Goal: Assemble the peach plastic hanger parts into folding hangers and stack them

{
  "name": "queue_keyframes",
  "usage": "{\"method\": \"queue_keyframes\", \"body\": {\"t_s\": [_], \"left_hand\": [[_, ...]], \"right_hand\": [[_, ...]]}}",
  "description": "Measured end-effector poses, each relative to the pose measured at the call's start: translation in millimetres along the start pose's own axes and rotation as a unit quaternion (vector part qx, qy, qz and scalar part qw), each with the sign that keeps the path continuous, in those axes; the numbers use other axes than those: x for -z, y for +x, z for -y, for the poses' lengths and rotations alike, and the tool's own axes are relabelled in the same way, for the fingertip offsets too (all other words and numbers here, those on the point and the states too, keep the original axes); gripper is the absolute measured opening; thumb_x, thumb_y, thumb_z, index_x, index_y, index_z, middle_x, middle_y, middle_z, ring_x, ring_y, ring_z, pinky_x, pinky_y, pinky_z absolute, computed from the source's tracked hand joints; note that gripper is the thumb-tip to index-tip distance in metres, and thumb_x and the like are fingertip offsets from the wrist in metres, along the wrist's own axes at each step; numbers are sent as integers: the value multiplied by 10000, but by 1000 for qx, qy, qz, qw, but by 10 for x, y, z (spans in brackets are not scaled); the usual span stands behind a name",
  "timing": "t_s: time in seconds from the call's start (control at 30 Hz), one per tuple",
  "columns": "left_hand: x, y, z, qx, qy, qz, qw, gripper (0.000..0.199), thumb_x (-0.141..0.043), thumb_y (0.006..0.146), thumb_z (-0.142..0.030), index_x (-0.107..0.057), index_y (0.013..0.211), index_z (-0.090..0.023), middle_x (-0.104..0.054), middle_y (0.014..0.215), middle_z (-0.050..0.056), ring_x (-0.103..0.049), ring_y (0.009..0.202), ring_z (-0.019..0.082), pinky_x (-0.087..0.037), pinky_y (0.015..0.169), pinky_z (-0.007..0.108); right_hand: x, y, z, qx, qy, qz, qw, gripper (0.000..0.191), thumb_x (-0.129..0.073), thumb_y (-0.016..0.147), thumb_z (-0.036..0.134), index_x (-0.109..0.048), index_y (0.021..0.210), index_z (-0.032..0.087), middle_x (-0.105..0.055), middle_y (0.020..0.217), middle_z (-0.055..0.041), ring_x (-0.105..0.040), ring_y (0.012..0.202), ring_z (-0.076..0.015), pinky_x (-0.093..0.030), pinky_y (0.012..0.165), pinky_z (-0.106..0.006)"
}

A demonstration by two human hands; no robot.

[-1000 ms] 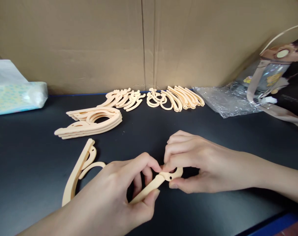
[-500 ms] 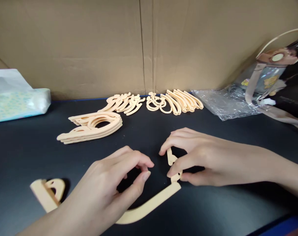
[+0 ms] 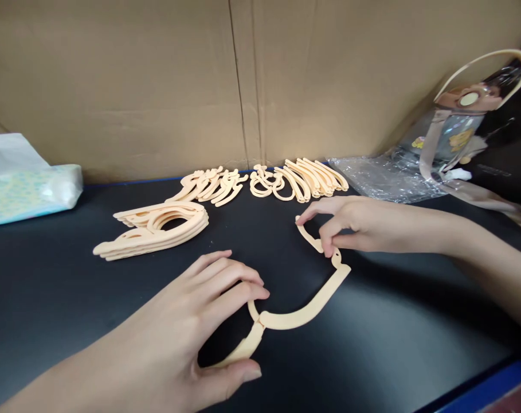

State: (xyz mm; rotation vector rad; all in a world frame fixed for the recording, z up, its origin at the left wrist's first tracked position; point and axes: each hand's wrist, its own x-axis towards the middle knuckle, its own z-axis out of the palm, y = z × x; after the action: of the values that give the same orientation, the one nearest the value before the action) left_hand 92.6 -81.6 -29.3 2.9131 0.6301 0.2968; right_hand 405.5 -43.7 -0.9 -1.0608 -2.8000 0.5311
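Note:
A cream plastic folding hanger lies unfolded on the black tabletop, its jointed arms spread between my hands. My left hand is bent around its left arm, fingers above and thumb below. Part of that arm is hidden under the palm. At the upper right my right hand pinches the far end piece, with index finger and thumb apart along it. Beyond my left hand sits a stack of folded cream hangers.
Along the back lie loose hook-shaped pieces, ring-like pieces and curved arm pieces. A tissue pack is at the left. Clear plastic wrap and a strapped bottle stand right, before a cardboard wall.
My right hand has moved up and away with the hanger's end, and the hanger has shifted up and right. My left hand has spread and come onto its left arm.

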Motion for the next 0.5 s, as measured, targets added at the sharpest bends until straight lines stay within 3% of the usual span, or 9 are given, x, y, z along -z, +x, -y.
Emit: {"method": "queue_keyframes", "body": {"t_s": [0.1, 0.23, 0.37, 0.5], "left_hand": [[-3, -7, 12, 14, -8, -10, 1000, 454, -693, 858, -346, -495, 1258, -266, -644, 1235, 18, -616, 1137, 207, -469, 962, 337], [-10, 3, -3, 27, -5, -34, 999, 475, -719, 861, -369, -494, 1265, -261, -649, 1199, 14, -620, 1081, 205, -451, 915, 339], [-19, 28, -22, 17, 7, -50, 999, 451, -690, 895, -419, -498, 1259, -233, -668, 1132, 24, -636, 971, 216, -427, 845, 365], [-39, 40, -11, 24, 14, -74, 997, 163, -451, 1041, -291, -544, 1157, -223, -671, 994, 9, -619, 850, 187, -383, 793, 364]], "right_hand": [[-38, 39, 56, -24, 17, -28, 999, 130, -583, 925, 176, -697, 983, 199, -692, 1116, -56, -668, 989, -208, -511, 873, -354], [-103, 64, 189, -23, 61, -27, 998, 325, -715, 880, 353, -632, 1151, 194, -668, 1139, -49, -644, 1006, -203, -502, 863, -335], [-144, 64, 295, 46, 138, 6, 989, 351, -751, 861, 289, -622, 1177, 210, -600, 1276, -38, -603, 1105, -164, -477, 930, -280], [-174, 54, 361, 53, 145, 48, 987, 401, -698, 859, 124, -602, 1238, 215, -634, 1225, -16, -593, 1093, -150, -452, 934, -269]]}}
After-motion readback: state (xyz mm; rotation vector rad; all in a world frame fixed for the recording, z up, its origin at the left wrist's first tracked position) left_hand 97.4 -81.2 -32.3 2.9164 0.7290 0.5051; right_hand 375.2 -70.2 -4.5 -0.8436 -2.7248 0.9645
